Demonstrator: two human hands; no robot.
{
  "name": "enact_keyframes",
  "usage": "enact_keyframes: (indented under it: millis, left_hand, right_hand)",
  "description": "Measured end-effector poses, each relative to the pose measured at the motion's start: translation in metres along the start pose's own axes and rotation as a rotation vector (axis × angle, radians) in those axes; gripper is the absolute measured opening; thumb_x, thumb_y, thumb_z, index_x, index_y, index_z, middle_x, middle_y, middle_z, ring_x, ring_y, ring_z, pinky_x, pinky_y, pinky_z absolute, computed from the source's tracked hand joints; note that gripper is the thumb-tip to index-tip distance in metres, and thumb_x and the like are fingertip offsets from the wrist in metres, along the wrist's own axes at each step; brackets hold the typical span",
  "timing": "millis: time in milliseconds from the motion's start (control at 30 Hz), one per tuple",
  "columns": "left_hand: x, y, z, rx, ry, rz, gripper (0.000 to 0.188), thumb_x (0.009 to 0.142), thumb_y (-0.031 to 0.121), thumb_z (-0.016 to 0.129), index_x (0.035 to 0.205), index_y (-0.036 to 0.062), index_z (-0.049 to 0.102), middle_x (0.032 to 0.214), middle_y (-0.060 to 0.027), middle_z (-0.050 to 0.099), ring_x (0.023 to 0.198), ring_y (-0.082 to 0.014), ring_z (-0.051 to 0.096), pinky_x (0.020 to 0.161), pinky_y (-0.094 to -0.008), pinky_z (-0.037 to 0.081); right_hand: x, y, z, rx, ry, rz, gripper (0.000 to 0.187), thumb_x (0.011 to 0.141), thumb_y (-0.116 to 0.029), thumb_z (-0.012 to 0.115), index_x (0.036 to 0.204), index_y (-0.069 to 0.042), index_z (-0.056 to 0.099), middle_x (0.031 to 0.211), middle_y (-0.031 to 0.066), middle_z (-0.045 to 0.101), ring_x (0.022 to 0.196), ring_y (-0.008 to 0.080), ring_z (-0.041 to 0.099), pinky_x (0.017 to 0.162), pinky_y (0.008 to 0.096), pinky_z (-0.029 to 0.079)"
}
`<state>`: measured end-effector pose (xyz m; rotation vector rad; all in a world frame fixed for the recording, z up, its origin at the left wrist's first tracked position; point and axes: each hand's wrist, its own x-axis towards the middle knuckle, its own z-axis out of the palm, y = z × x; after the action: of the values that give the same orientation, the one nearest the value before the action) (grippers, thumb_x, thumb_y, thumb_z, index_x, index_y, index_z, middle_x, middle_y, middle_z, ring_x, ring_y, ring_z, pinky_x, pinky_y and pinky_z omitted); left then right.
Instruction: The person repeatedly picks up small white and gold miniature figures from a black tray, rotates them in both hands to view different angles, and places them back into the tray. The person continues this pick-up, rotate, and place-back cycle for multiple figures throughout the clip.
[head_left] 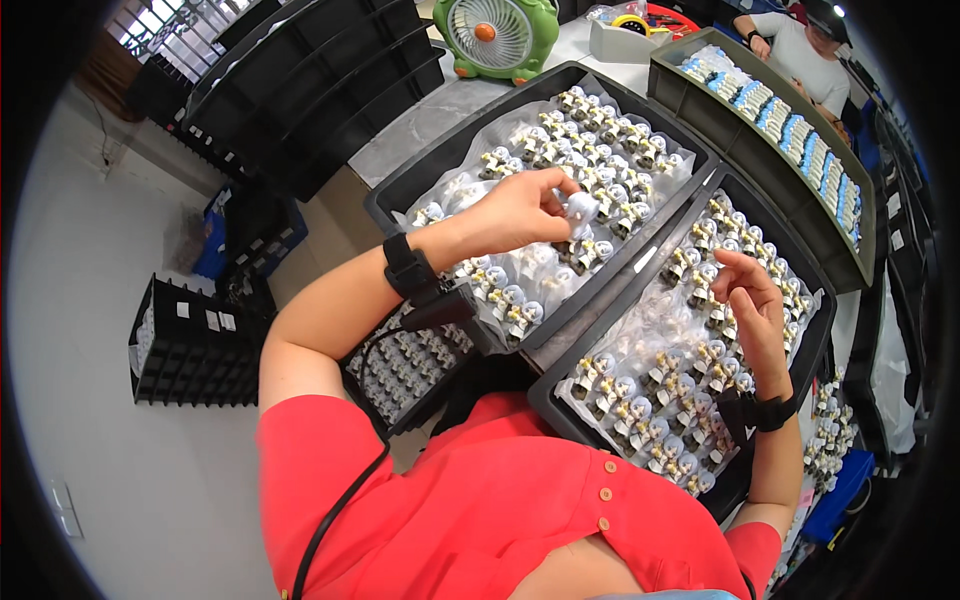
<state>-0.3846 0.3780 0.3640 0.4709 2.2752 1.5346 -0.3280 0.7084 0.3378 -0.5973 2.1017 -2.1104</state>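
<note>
The left hand [520, 212] pinches a small white figurine [579, 208] between thumb and fingertips, lifted just above the left black tray [395, 195]; its long axis runs roughly upright, slightly tilted. That tray holds rows of like figurines on clear plastic sheeting. The right hand [752, 305] hovers over the right black tray [560, 385], fingers loosely curled and apart, holding nothing. The two trays lie edge to edge, with little room between them. Farther right, a grey bin [668, 88] carries blue-and-white packets in a row. A green desk fan [497, 35] stands at the far edge. Left, a black crate [190, 350] with small white labels sits on the floor.
</note>
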Motion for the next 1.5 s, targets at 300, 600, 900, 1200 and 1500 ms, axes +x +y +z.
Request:
enact_keyframes:
  millis: [300,600,900,1200,1500]
  left_hand:
    - [0.005,-0.041,0.026,0.605,-0.206,-0.149,0.042,0.067,0.013,0.068,0.106,0.0005,0.058,0.072,-0.01,0.064,0.067,-0.0202,0.063,0.061,-0.0331,0.049]
    - [0.003,-0.046,0.021,0.407,-0.286,-0.243,0.04,0.067,0.015,0.072,0.102,0.0019,0.059,0.07,-0.0085,0.065,0.058,-0.0161,0.063,0.055,-0.0298,0.051]
    - [0.006,-0.045,0.02,0.34,-0.274,-0.278,0.032,0.071,0.011,0.069,0.096,-0.0022,0.055,0.072,-0.0072,0.061,0.06,-0.0137,0.062,0.053,-0.0272,0.05]
    - [0.008,-0.045,0.02,0.417,-0.264,-0.234,0.028,0.068,0.015,0.069,0.087,-0.0007,0.057,0.072,-0.01,0.061,0.064,-0.0186,0.062,0.057,-0.0318,0.05]
    - [0.081,-0.026,-0.07,0.85,0.385,0.024,0.029,0.064,0.022,0.069,0.084,0.0016,0.065,0.076,-0.0162,0.067,0.077,-0.031,0.065,0.07,-0.0382,0.051]
  right_hand:
    - [0.0,0.002,0.001,-0.054,-0.016,0.023,0.039,0.088,-0.02,0.063,0.122,-0.002,0.056,0.089,-0.0024,0.056,0.076,0.0024,0.047,0.064,0.0169,0.036]
    - [0.001,0.001,0.0,-0.072,-0.017,0.041,0.037,0.088,-0.017,0.062,0.12,-0.001,0.057,0.088,-0.0023,0.056,0.077,0.0034,0.048,0.066,0.0176,0.037]
    - [0.001,0.002,-0.001,-0.085,-0.016,0.069,0.035,0.088,-0.015,0.062,0.119,-0.001,0.057,0.089,-0.0022,0.056,0.08,0.0044,0.05,0.069,0.0181,0.039]
    - [0.002,0.006,-0.001,-0.096,-0.016,0.093,0.034,0.087,-0.014,0.062,0.119,-0.001,0.057,0.089,-0.0024,0.056,0.08,0.0042,0.05,0.068,0.018,0.039]
    - [0.003,0.003,0.0,-0.104,-0.005,0.124,0.034,0.087,-0.014,0.063,0.118,-0.002,0.057,0.088,-0.0023,0.057,0.078,0.004,0.05,0.067,0.0184,0.038]
